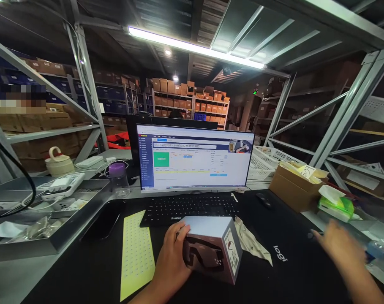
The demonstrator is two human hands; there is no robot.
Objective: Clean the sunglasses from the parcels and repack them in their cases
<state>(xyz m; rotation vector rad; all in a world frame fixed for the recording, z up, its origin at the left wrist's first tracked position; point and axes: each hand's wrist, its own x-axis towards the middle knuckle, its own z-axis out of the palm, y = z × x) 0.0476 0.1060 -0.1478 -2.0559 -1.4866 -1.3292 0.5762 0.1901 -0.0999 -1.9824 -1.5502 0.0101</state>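
Note:
My left hand (174, 255) grips the left side of a small box (207, 228), its thumb and fingers against the edge. A picture of dark wraparound glasses fills the side of the box facing me, and a white label with print covers its right side. The box is tilted over the black desk mat, just in front of the keyboard (192, 205). Off to the right, my right hand (340, 245) is blurred by motion. A small dark tip (311, 234) shows at its fingers, too smeared to name.
Behind the keyboard stands a lit monitor (194, 160). A yellow sticker sheet (137, 253) lies left of the box, a crumpled paper strip (253, 242) right of it. A mouse (263, 200), a cardboard box (295, 190), a tissue pack (336, 204) and a plastic bottle (380, 249) are at right.

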